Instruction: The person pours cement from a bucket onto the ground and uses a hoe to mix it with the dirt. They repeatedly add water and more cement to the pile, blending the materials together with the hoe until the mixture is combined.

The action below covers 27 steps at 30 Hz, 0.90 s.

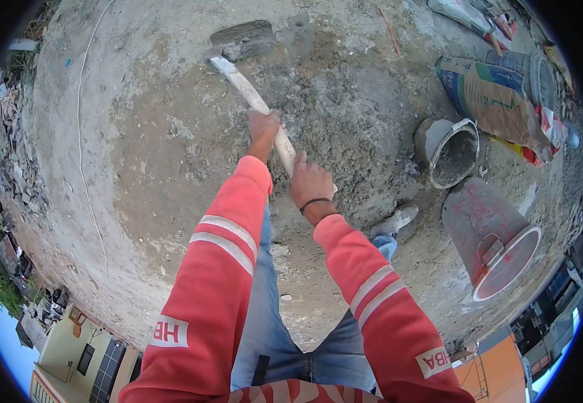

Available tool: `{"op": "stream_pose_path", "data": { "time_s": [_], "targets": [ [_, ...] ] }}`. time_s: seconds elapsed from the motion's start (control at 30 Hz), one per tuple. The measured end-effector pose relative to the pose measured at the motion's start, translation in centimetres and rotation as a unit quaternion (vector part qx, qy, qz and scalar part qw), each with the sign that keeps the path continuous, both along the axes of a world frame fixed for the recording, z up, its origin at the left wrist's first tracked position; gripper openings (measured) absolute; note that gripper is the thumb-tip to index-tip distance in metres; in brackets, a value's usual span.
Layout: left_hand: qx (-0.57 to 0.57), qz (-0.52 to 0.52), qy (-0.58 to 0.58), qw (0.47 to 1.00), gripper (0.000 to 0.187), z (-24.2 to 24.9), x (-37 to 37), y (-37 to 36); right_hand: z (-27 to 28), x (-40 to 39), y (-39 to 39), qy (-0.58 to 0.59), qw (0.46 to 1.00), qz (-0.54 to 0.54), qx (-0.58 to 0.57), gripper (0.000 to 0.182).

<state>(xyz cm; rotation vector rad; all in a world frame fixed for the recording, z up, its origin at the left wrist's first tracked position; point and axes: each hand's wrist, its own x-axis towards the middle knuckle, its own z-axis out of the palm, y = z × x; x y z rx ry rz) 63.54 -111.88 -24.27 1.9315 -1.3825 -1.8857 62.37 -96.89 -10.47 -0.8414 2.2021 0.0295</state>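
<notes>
Left hand (262, 126) and right hand (311, 181) curl fingers around 1 pale handle (244, 87), seemingly a hoe's.

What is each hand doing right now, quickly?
Left hand: closed around the tool's pale handle.
Right hand: closed around the same handle, nearer the body.

Mortar (345, 127) lies on the ground (150, 154) ahead — a cord (79, 121) to its left, a pail (432, 142) and a bucket (474, 218) to its right — a sack (496, 101) beyond the pail.
</notes>
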Motion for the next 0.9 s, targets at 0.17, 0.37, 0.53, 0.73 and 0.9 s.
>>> {"op": "stream_pose_path", "data": {
  "time_s": [0.17, 0.37, 0.53, 0.73, 0.9],
  "targets": [
    [0.001, -0.062, -0.086, 0.994, 0.021, -8.5, 0.8, 4.9, -0.5, -3.4, 6.2, -0.099, 0.995, -0.021, 0.017, 0.046],
    [0.080, 0.146, -0.149, 0.975, 0.011, -3.6, -0.1, 26.5, 1.9, -4.7, 28.9, -0.066, 0.994, 0.078, 0.031, 0.029],
    [0.203, 0.245, -0.060, 0.946, 0.010, -3.1, 3.6, 41.9, 7.9, -5.8, 43.6, -0.130, 0.983, 0.074, 0.109, 0.056],
    [0.207, 0.266, -0.051, 0.940, 0.012, 4.6, -0.9, 49.4, 9.0, -4.1, 53.6, -0.132, 0.973, -0.030, 0.185, 0.069],
    [0.106, 0.077, 0.043, 0.990, 0.027, 8.1, -11.0, 37.8, 5.9, -4.0, 44.8, -0.026, 0.989, -0.128, 0.066, 0.061]
  ]
}}
